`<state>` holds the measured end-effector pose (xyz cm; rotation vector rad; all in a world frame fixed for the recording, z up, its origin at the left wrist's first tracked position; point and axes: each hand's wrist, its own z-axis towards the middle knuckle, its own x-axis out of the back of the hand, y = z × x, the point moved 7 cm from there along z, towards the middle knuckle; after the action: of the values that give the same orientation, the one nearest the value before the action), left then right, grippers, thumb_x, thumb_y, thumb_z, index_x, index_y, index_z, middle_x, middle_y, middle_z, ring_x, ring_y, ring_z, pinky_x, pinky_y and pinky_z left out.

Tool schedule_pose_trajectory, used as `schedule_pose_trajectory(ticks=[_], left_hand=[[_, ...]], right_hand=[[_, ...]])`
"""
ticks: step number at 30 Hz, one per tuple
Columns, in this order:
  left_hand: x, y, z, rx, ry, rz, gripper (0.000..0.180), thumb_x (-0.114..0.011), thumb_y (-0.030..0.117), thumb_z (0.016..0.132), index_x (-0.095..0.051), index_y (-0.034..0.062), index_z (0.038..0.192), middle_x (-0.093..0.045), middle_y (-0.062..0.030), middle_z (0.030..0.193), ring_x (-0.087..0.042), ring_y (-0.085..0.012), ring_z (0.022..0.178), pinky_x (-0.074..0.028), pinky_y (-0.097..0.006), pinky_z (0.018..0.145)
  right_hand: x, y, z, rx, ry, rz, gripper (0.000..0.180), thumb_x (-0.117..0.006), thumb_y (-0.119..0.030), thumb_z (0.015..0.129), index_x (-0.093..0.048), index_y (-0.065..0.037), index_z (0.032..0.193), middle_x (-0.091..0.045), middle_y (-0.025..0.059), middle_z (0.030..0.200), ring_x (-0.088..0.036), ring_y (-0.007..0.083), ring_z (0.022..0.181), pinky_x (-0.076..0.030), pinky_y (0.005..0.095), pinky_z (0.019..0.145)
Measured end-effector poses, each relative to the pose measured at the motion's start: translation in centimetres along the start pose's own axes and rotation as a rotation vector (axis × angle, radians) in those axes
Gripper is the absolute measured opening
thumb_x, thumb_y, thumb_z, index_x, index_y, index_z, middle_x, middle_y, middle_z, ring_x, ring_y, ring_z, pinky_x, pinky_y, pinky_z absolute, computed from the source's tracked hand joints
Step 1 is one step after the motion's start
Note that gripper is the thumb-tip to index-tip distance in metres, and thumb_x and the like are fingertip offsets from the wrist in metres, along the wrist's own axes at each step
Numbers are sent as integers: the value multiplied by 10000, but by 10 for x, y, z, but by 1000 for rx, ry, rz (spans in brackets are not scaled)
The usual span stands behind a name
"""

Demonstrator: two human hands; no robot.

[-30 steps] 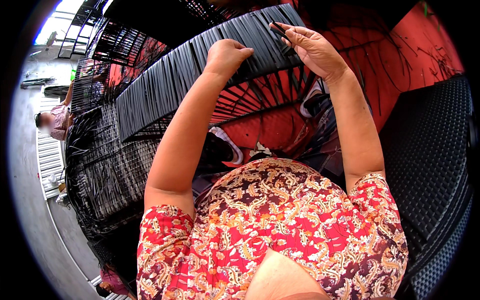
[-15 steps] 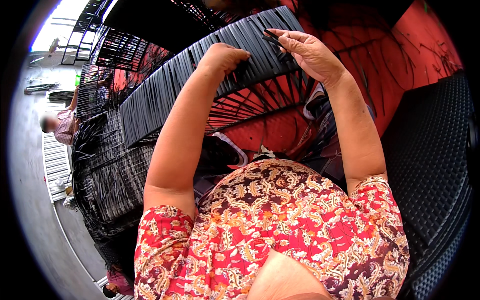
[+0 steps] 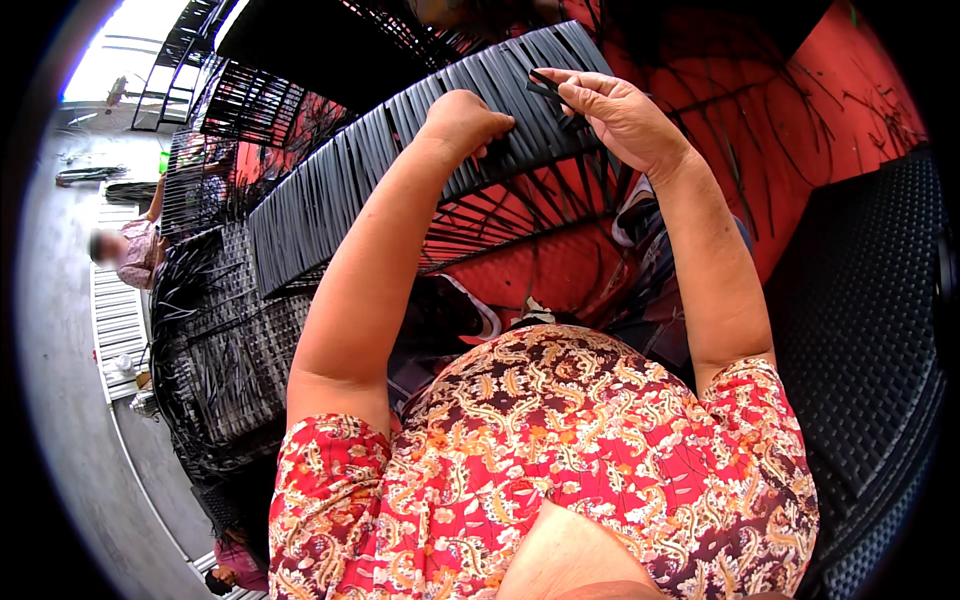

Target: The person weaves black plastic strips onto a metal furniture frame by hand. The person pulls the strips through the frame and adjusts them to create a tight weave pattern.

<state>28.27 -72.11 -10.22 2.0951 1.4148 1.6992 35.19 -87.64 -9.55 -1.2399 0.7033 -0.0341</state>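
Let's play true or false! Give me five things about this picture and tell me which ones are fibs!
1. The right hand pinches a short black strip. True.
2. The left hand is down on the person's lap. False: it is at the long strip-wrapped panel.
3. A woven black panel stands on the person's right. True.
4. The floor at the upper right is green. False: it is red.
5. The person's top is patterned. True.
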Motion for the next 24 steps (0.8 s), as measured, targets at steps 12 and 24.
schedule_pose_trajectory(ticks=[12,24], left_hand=[[-4,-16,-10,169,-58,-438,149,-648,101,728,-597,20,614,-547,-19,540,-448,-71,380,-330,-190,354],[-27,-26,-15,316,-450,-1216,92,-495,90,866,-523,6,841,-430,59,506,-313,8,314,-227,-133,304]], right_hand=[[-3,2,-1,-28,-13,-33,304,-570,-195,869,-576,9,1094,-573,-32,900,-494,14,762,-404,156,730],[-2,-1,-1,79,27,-274,196,-567,-200,873,-616,-27,794,-538,31,1068,-478,35,777,-388,188,696]])
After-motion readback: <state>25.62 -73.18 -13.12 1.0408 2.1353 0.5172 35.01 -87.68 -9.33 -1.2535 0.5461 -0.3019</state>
